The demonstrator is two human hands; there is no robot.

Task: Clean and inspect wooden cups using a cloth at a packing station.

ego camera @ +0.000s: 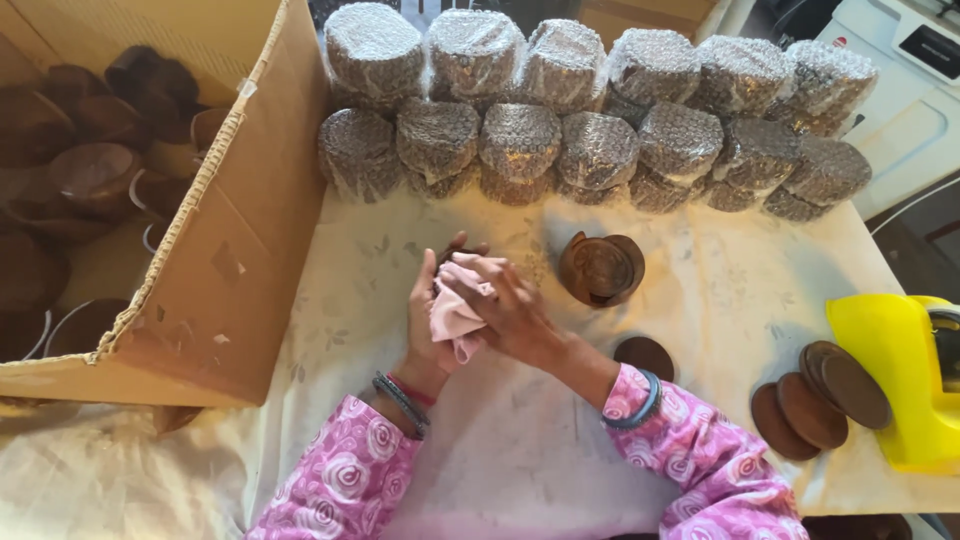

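My left hand (pixel 428 310) cups a small dark brown item that is almost fully hidden, near the middle of the table. My right hand (pixel 505 305) presses a pink cloth (pixel 452 318) against it, fingers wrapped over the cloth. Just to the right stands a brown wooden cup (pixel 601 268) lying tilted on the cloth-covered table (pixel 700 300). Both sleeves are pink with a rose pattern.
A large cardboard box (pixel 225 250) with several brown wooden cups stands at the left. Bubble-wrapped bundles (pixel 600 100) are stacked in two rows at the back. Round brown lids (pixel 815 400) lie at the right beside a yellow tape dispenser (pixel 900 370). One lid (pixel 645 355) lies near my right forearm.
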